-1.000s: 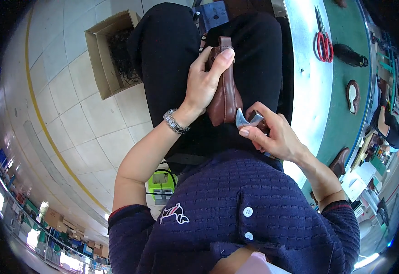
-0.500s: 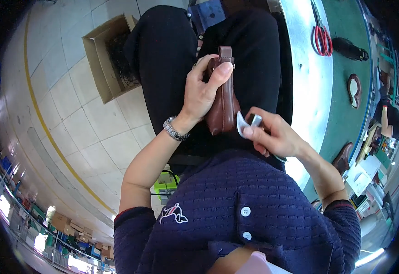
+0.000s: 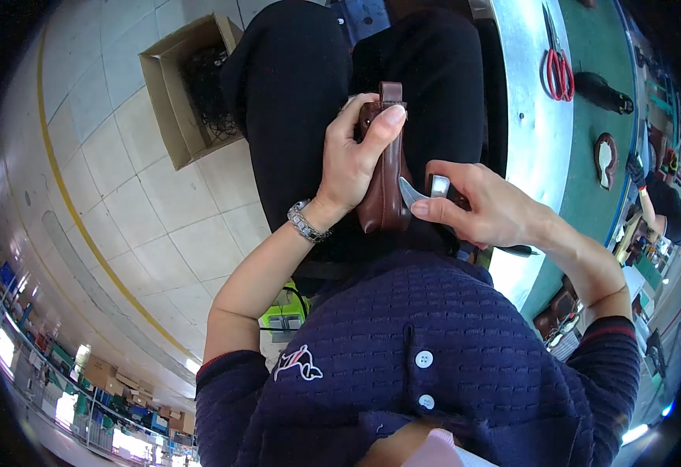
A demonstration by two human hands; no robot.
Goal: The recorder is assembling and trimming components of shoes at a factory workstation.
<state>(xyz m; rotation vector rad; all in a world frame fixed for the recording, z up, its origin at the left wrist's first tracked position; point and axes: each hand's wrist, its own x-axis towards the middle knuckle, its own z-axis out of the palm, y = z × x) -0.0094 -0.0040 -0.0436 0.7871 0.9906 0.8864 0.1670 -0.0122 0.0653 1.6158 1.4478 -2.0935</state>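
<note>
My left hand (image 3: 356, 156) is closed around a brown leather shoe (image 3: 385, 198), held over my lap with its pointed end toward me. The thumb presses on the leather near the far end, where a short brown strap (image 3: 391, 92) sticks up. In my right hand (image 3: 488, 206) is a hand tool with a curved, pale metal blade (image 3: 410, 192). A short silver block (image 3: 439, 185) shows between thumb and forefinger; the rest of the tool is hidden by the fingers. The blade tip is at the shoe's right side; whether it touches cannot be told.
Red-handled scissors (image 3: 558, 74) lie on the metal bench (image 3: 523, 140) at my right. Past it, a green surface (image 3: 582, 179) carries a black shoe (image 3: 603, 93) and a brown shoe piece (image 3: 606, 159). A cardboard box (image 3: 173, 117) with dark contents stands on the floor left. A co-worker's arm (image 3: 650, 206) shows far right.
My right hand has turned and the blade tip now points up and left beside the shoe. My left hand still grips the shoe. The whole view has shifted slightly.
</note>
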